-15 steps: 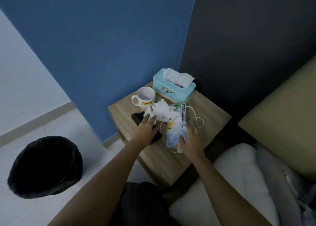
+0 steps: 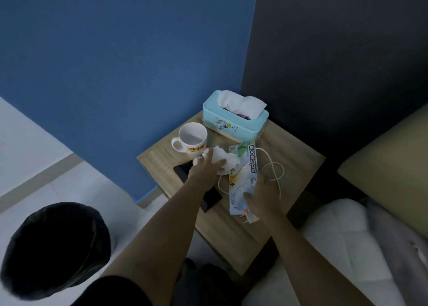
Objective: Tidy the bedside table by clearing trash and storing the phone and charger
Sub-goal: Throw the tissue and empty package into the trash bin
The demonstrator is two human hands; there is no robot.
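Observation:
On the wooden bedside table (image 2: 236, 236) lies a crumpled white tissue (image 2: 228, 161), and my left hand (image 2: 205, 170) rests on it with fingers curling around it. An empty scissors package (image 2: 243, 180) lies beside it, my right hand (image 2: 264, 194) pressing on its lower part with fingers spread. A black phone (image 2: 209, 200) lies under my left wrist, partly hidden. The white charger cable (image 2: 274, 169) loops on the table to the right of the package.
A white mug (image 2: 191, 139) and a teal tissue box (image 2: 234, 120) stand at the back of the table. A bin lined with a black bag (image 2: 53, 247) sits on the floor at the left. A bed with white bedding (image 2: 347, 247) is at the right.
My left hand has slid forward onto the crumpled tissue and its fingers have closed around it. My right hand stays on the scissors package.

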